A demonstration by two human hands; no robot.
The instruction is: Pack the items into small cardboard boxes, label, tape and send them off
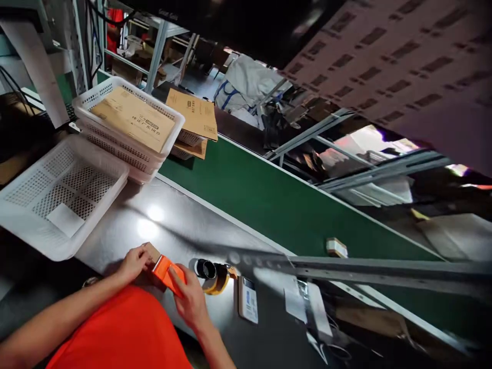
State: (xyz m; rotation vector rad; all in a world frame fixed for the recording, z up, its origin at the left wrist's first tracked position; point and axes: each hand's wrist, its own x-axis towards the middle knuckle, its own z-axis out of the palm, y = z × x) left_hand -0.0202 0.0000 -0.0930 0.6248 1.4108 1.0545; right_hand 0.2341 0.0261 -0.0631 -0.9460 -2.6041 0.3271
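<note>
My left hand [135, 264] is closed on a small brown cardboard box [152, 252], just in front of the orange shirt. My right hand [192, 300] grips an orange handheld tool [169, 274] with a pale, metal-like front edge. That edge is against or very close to the box; exact contact cannot be made out. To the right of the tool lie a black ring-shaped roll [206, 269] and a yellow roll [218, 283]. Beyond them, a flat white device with a small dark screen [248, 300] rests on the metal worktop [180, 225].
On the left stand an open white plastic basket [102, 207] and stacked white baskets [126, 159] holding cardboard. A green conveyor belt [261, 189] runs diagonally behind, carrying a small box [336, 247]. A grey metal bar [365, 270] crosses at right. A dark monitor hangs overhead.
</note>
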